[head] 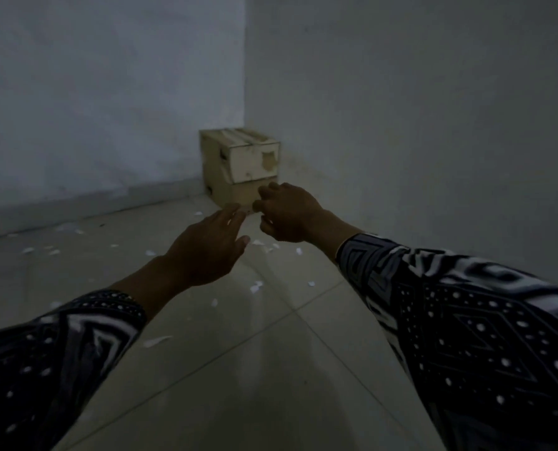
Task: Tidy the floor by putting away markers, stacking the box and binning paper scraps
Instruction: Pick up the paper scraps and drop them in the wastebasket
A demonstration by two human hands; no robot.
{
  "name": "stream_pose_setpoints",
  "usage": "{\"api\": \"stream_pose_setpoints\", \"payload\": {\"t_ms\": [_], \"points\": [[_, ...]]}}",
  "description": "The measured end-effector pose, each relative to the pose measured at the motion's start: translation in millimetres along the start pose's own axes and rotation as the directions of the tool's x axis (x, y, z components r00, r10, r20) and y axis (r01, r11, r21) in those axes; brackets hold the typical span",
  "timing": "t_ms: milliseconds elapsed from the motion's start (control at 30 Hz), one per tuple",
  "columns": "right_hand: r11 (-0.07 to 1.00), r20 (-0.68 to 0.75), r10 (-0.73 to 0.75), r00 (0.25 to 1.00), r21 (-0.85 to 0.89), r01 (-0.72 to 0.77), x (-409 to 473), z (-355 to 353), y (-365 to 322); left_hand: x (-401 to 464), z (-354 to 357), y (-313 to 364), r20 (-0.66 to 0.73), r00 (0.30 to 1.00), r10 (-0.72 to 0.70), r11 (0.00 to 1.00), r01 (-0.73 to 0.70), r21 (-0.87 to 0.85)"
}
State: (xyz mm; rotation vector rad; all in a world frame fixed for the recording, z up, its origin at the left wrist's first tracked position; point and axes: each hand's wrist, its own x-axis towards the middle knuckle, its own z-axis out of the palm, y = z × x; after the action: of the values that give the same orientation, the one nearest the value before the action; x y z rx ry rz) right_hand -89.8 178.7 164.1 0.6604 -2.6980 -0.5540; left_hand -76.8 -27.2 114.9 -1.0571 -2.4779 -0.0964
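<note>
Dim room. Two stacked boxes (pixel 240 164) sit in the corner at frame centre. Left hand (pixel 206 252) open and right hand (pixel 287 216) loosely curled, both empty, just below. Paper scraps (pixel 256 286) litter the floor (pixel 238 369); gathering them seemingly comes next.

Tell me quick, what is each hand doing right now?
Left hand: open, fingers straight, holding nothing.
Right hand: fingers curled; whether it holds anything cannot be told.

Pale beige box (pixel 238 164), white paper scraps (pixel 155 341), black-and-white geometric dotted sleeves (pixel 486 336), grey walls (pixel 417 109)
</note>
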Motion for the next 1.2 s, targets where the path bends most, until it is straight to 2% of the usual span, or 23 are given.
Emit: {"api": "stream_pose_setpoints", "payload": {"t_ms": [167, 300, 433, 567, 833, 1000, 1200], "points": [[0.981, -0.006, -0.194, 0.981, -0.005, 0.194, 49.1, 6.3, -50.9, -37.4, -20.3, -41.2, 0.051, 0.991, -0.127, 0.991, 0.124, 0.057], [0.965, -0.059, -0.258, 0.964, 0.034, 0.260, 74.4, -1.0, -90.5, -67.9, -36.5, -68.9, 0.071, 0.970, -0.234, 0.970, 0.229, 0.081], [0.944, -0.068, -0.326, 0.943, 0.032, 0.328, 87.5, -5.3, -120.8, -97.1, -39.5, -94.1, 0.103, 0.955, -0.280, 0.958, 0.270, 0.098], [0.948, -0.091, -0.308, 0.947, 0.049, 0.313, 98.8, -13.1, -138.0, -116.3, -35.2, -112.3, 0.088, 0.951, -0.297, 0.953, 0.289, 0.091], [0.941, -0.053, -0.318, 0.947, 0.104, 0.322, 131.9, -50.3, -207.2, -151.9, -39.6, -129.0, 0.031, 0.952, -0.304, 0.947, 0.305, -0.099], [0.916, -0.035, -0.336, 0.941, 0.219, 0.335, 139.9, -51.1, -258.0, -191.2, -48.0, -155.0, 0.025, 0.941, -0.337, 0.940, 0.337, -0.051], [0.866, -0.073, -0.446, 0.892, 0.215, 0.450, 167.6, -46.7, -315.4, -250.6, -46.8, -175.8, 0.098, 0.890, -0.445, 0.893, 0.449, -0.028]]}}
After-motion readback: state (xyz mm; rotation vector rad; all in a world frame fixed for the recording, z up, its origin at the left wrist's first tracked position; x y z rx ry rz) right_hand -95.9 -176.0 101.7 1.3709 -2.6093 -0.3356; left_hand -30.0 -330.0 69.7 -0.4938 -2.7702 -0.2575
